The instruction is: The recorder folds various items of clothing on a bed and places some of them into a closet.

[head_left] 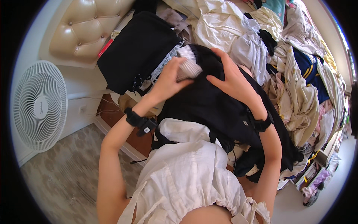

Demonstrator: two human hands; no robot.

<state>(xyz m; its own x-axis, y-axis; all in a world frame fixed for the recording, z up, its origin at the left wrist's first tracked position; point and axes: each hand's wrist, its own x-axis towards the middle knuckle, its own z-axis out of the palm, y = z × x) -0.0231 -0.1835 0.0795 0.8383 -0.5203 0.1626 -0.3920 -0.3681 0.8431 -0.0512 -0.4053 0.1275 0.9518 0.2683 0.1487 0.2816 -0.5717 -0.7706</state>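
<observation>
A large black garment (209, 104) lies spread across my lap, hanging down to the right. Near its top edge sits a piece of white cloth with thin stripes (191, 66), perhaps a cuff or lining; I cannot tell whether it is part of the garment. My left hand (172, 77) has its fingers and thumb around the left side of this striped cloth. My right hand (235, 80) rests on the black garment, thumb and forefinger spread wide apart; its other fingers are partly hidden. Each wrist wears a black band.
A black folded cloth pile (138, 48) lies ahead to the left, by a tufted cream headboard (87, 28). Heaped clothes (298, 104) cover the bed to the right. A white fan (40, 106) stands at the far left, above a patterned floor (74, 171).
</observation>
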